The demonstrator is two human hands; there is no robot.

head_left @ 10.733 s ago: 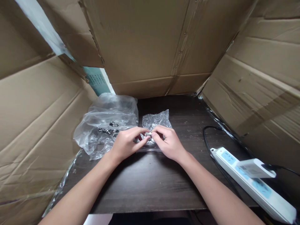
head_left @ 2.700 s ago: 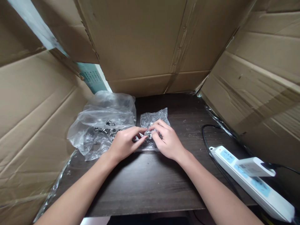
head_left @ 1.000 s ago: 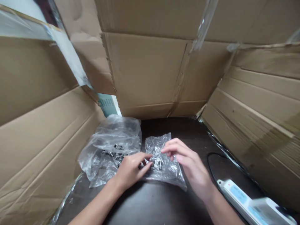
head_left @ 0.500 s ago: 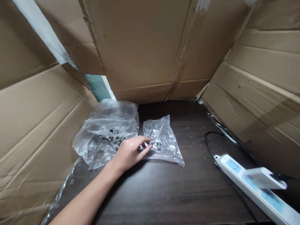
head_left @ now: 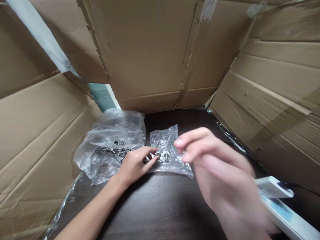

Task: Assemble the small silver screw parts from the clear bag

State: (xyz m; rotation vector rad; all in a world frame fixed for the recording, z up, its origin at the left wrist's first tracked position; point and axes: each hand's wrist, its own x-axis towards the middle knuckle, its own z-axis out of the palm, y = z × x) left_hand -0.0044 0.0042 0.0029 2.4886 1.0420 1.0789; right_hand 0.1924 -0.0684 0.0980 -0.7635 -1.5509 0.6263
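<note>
My left hand [head_left: 136, 163] rests by the near left side of a small clear plastic bag [head_left: 172, 168]. Its thumb and forefinger are pinched close around the end of a small metal bolt [head_left: 159, 153]. Another short bolt [head_left: 166, 157] lies on the bag just right of those fingertips. My right hand [head_left: 215, 163], blurred by motion, hangs above the table to the right of the small bag, closer to the camera. Its fingers are half curled, with a gap between the tips, and nothing shows in them.
A larger clear plastic bag [head_left: 97, 166] at the left holds several metal bolts [head_left: 118, 152]. Cardboard walls [head_left: 155, 50] enclose the dark wooden table [head_left: 155, 206] at the back and sides. A white power strip [head_left: 295, 220] with a plugged-in adapter [head_left: 271, 187] lies at the right.
My right hand has come into view from the lower right, partly covering the power strip and its cable. My left hand stays at the bolt. The whole view has shifted slightly.
</note>
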